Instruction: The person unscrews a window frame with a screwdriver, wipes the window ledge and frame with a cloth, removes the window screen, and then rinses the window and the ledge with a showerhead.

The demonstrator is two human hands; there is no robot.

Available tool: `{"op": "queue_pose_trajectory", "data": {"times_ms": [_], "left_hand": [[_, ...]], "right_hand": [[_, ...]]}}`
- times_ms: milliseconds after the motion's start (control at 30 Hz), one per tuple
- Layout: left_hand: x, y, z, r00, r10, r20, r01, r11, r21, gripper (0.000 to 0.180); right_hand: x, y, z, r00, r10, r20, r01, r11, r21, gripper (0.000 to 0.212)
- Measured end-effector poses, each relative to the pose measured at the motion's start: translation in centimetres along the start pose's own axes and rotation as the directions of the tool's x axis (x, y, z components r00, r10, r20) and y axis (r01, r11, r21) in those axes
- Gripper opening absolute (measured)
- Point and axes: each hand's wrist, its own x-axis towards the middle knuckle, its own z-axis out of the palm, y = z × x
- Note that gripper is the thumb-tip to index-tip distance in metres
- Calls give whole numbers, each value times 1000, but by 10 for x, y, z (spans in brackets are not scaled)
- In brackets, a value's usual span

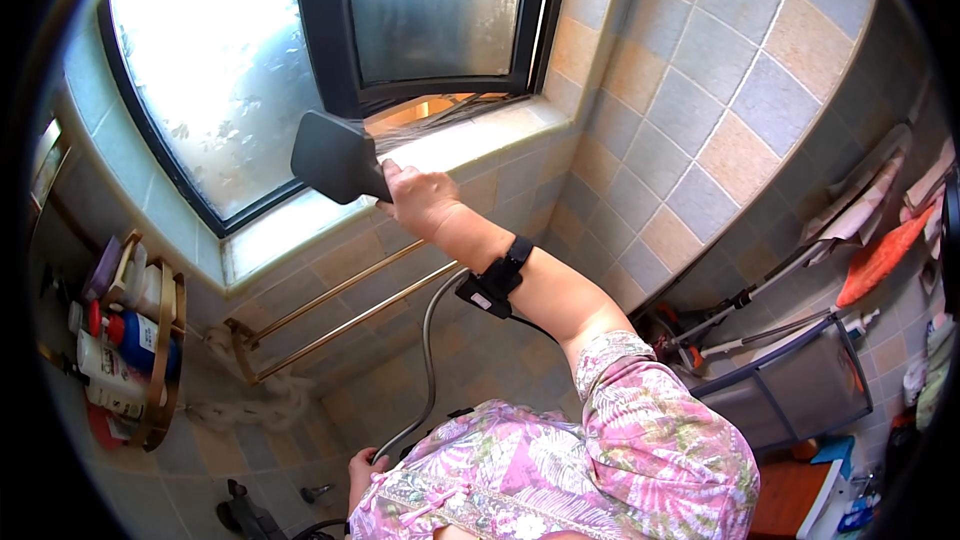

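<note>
My right hand (420,198) is wrapped round the handle of a dark grey, square-headed hand shower (335,157), held up at the window. Thin streaks of water (430,130) spray from its far side along the white window sill (505,128). A grey shower hose (428,360) hangs down from behind my right forearm toward my left hand (364,473). Low beside my body, that hand has its fingers curled round the hose; my top partly hides it. The dark-framed window has a wet, frosted left pane (210,80) and a sash (435,15) standing ajar.
Below the sill runs a double brass towel rail (350,275). On the left wall, a wooden-edged rack (160,360) carries several bottles. A black shower fitting (250,512) juts out at lower left. Mops (740,305) and a dark see-through bin (785,390) stand at right.
</note>
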Motion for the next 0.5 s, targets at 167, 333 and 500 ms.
{"op": "queue_pose_trajectory", "data": {"times_ms": [167,333,500], "left_hand": [[-11,9,-4,999,1,-42,-4,996,-85,33],[-15,-3,4,989,-15,-146,7,999,-53,36],[-17,7,13,995,-30,-100,28,999,-30,39]], "right_hand": [[-12,4,8,996,-3,91,3,1000,4,41],[-14,49,1,996,73,-53,-74,997,-21,50],[1,129,-21,906,253,-339,-225,967,121,49]]}}
